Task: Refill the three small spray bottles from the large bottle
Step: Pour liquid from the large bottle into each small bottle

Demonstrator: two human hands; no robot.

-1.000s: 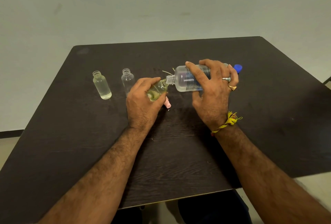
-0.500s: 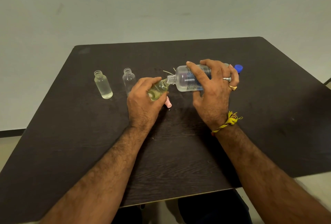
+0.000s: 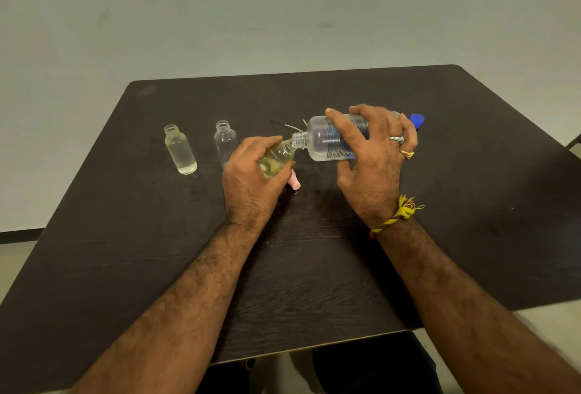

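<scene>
My right hand (image 3: 374, 167) grips the large clear bottle (image 3: 323, 142), tipped on its side with its open neck pointing left. Its mouth meets the mouth of a small bottle (image 3: 276, 159) tilted in my left hand (image 3: 251, 186); this small bottle holds yellowish liquid. Two other small bottles stand upright and uncapped on the dark table (image 3: 314, 267): one at the far left (image 3: 180, 151) holds clear liquid nearly to its shoulder, the other (image 3: 224, 142) beside my left hand looks nearly empty.
A pink spray cap (image 3: 295, 182) lies on the table under my left hand. A blue cap (image 3: 417, 119) sits behind my right hand. Thin spray tubes (image 3: 294, 127) lie behind the bottle necks. The table's front edge runs close to my body.
The two hands hold their places with the bottle mouths together; the view has shifted only slightly.
</scene>
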